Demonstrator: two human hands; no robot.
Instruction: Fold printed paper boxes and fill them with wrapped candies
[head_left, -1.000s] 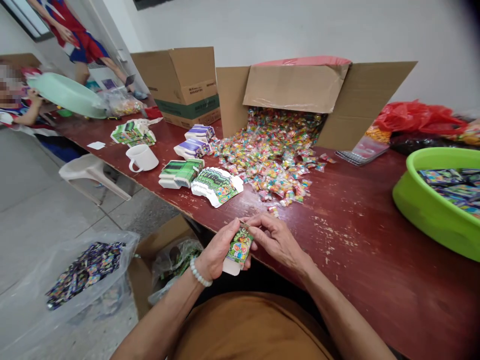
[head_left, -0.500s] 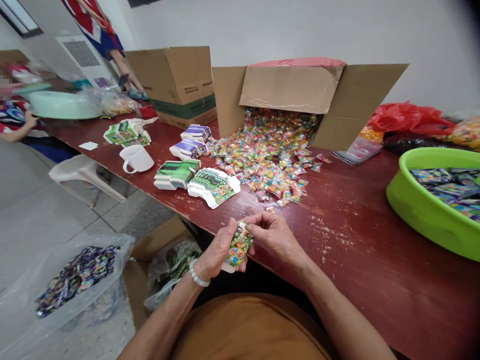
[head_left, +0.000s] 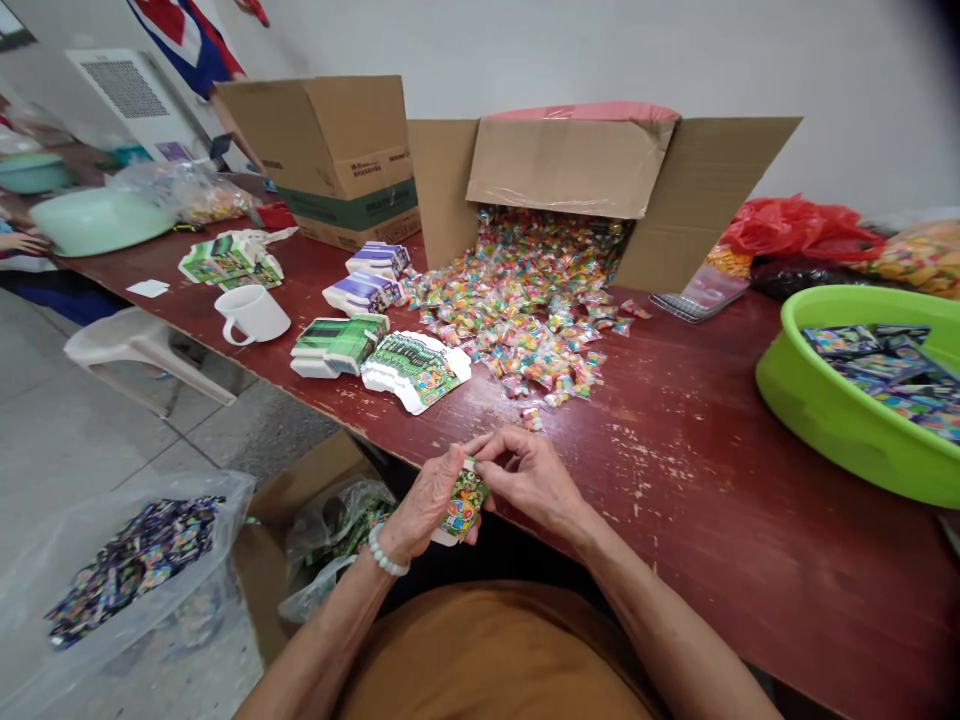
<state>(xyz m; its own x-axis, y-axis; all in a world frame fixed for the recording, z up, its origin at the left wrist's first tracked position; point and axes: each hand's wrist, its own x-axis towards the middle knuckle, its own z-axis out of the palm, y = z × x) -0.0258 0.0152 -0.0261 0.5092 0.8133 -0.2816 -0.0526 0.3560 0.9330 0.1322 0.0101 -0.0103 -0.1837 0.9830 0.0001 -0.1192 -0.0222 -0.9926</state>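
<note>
My left hand [head_left: 424, 505] is closed around a small green printed carton [head_left: 464, 505], held upright just at the near edge of the red table [head_left: 697, 450]. My right hand [head_left: 529, 475] pinches the carton's top with thumb and fingers. A stack of flat green cartons [head_left: 416, 368] lies on the table just beyond my hands. A heap of small wrapped candies [head_left: 536, 320] spills from a cardboard box [head_left: 570, 165] lying on its side.
A lime green basin [head_left: 832, 410] of dark packets sits at right. A white mug [head_left: 251, 315], more carton stacks [head_left: 337, 345] and a second cardboard box [head_left: 337, 160] stand to the left. A plastic bag of packets [head_left: 124, 560] lies on the floor. Another person's arm shows at far left.
My hands and the carton have drifted slightly lower and left in view as my head turned a little; my right fingers keep working at the carton's top.
</note>
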